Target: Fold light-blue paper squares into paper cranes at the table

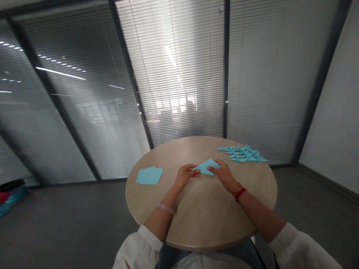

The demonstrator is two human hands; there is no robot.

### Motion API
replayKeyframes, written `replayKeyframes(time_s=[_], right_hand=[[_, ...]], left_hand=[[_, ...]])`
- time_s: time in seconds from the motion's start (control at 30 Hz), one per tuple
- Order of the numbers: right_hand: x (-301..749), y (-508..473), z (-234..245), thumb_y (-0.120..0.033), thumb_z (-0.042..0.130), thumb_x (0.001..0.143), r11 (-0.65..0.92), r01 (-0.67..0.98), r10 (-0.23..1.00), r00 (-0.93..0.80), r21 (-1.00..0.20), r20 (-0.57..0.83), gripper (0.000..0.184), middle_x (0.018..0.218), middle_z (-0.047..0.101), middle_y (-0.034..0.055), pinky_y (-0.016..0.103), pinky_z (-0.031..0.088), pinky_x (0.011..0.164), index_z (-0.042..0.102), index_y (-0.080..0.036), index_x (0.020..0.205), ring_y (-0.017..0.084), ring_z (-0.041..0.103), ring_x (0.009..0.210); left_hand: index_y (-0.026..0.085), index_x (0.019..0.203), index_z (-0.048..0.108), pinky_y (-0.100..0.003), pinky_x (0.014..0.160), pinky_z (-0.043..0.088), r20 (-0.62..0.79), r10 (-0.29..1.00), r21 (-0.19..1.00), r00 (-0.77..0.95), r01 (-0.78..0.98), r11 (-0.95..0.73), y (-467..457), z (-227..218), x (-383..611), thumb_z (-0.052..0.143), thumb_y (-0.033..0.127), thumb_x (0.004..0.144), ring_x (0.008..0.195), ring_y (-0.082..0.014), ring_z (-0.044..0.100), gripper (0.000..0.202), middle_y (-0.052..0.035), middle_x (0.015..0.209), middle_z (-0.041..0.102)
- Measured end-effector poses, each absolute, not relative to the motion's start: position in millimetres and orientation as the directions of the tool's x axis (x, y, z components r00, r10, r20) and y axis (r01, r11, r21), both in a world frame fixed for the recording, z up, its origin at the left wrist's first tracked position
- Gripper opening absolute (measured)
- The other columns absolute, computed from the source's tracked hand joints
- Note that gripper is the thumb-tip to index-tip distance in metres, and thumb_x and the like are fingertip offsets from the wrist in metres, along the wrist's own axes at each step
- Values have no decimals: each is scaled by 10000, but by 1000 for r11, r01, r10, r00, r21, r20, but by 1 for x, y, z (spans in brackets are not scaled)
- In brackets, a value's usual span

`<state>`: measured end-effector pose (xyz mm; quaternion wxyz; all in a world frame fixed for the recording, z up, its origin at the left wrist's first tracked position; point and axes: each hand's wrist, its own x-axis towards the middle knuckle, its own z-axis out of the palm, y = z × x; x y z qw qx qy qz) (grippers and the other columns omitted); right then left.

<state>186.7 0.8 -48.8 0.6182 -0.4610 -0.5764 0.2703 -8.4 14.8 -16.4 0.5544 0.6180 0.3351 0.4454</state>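
A folded piece of light blue paper (206, 166) is held between my two hands over the middle of the round table. My left hand (186, 175) pinches its narrow left corner between thumb and fingers. At the wider right end, my right hand (223, 173) grips the paper, thumb on top and fingers behind. Several blue folded paper cranes (242, 153) lie grouped in rows at the back right of the table. Flat blue paper sheets (150, 175) rest in a loose, uneven stack to the left of my hands.
The round wooden table (202, 220) has its near edge close to my body. Behind it stands a glass partition with blinds (185, 74) and dark frames. A dark bin-like container (12, 192) with red and blue on it is on the floor at far left.
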Motion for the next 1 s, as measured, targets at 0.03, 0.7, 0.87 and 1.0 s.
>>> replayKeyframes(time_s=[0.03,0.7,0.87,1.0], right_hand=[[187,1,-49,-508,686,625,431,184,865,194,-884,462,471,802,656,36,297,466,642,635,-152,930,202,595,707],[185,-2,-45,-498,727,587,423,112,854,282,-899,436,519,833,645,40,286,461,635,628,-153,961,196,583,723],[184,-3,-43,-507,720,580,435,124,841,299,-892,451,507,832,647,41,284,456,626,629,-146,925,196,583,714],[186,-2,-43,-483,705,602,428,172,841,284,-887,461,471,805,643,36,288,457,627,622,-147,922,196,582,708]], left_hand=[[100,875,680,-322,745,539,182,909,983,375,-93,-158,15,-16,-9,824,339,519,707,-172,659,452,-67,792,710],[86,1001,674,-374,834,534,206,907,973,367,-179,-148,14,-15,-12,756,346,655,844,-210,665,440,-108,906,708],[86,993,675,-357,809,541,225,911,966,346,-201,-163,13,-15,-10,757,361,647,809,-200,669,449,-106,883,712],[90,964,679,-337,786,541,191,901,976,389,-173,-132,15,-17,-10,780,363,609,814,-204,671,459,-104,871,713]])
